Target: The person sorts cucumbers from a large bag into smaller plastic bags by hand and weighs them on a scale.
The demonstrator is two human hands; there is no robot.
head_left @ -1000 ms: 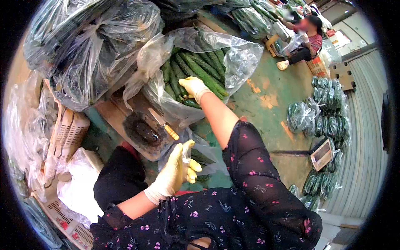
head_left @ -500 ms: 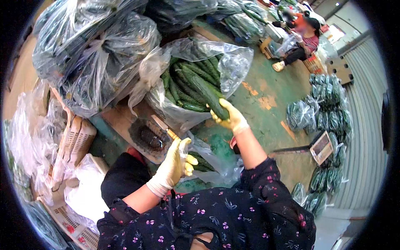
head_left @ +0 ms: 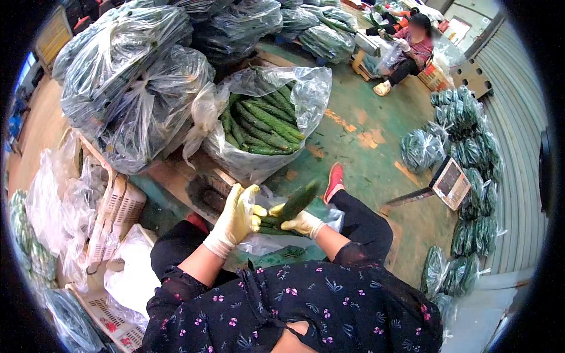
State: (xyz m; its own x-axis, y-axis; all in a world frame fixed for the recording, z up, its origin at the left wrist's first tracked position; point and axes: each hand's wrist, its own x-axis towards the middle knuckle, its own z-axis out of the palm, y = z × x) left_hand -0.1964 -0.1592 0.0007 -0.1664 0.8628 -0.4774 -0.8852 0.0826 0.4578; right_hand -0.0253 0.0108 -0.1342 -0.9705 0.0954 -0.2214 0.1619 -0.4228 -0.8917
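Observation:
My right hand (head_left: pixel 303 224), in a pale yellow glove, is closed on a dark green cucumber (head_left: pixel 299 200) that tilts up and to the right. My left hand (head_left: pixel 234 217), gloved too, is beside it over a plastic bag (head_left: pixel 268 243) with cucumbers in my lap. A knife was seen by the left hand earlier; now only a bit of blade shows above it, and the fingers' grip is partly hidden. Ahead stands a large open plastic bag (head_left: pixel 253 167) filled with cucumbers (head_left: pixel 262 126).
Big tied bags (head_left: pixel 126 88) are piled at upper left. Crates (head_left: pixel 120 212) with plastic stand at left. A scale display (head_left: pixel 452 182) and rows of packed bags (head_left: pixel 471 147) are at right. Another person (head_left: pixel 415 50) sits at the upper right.
My right hand has moved from the large bag down toward my lap with the cucumber. My left hand has shifted slightly left and up. The view has moved a little.

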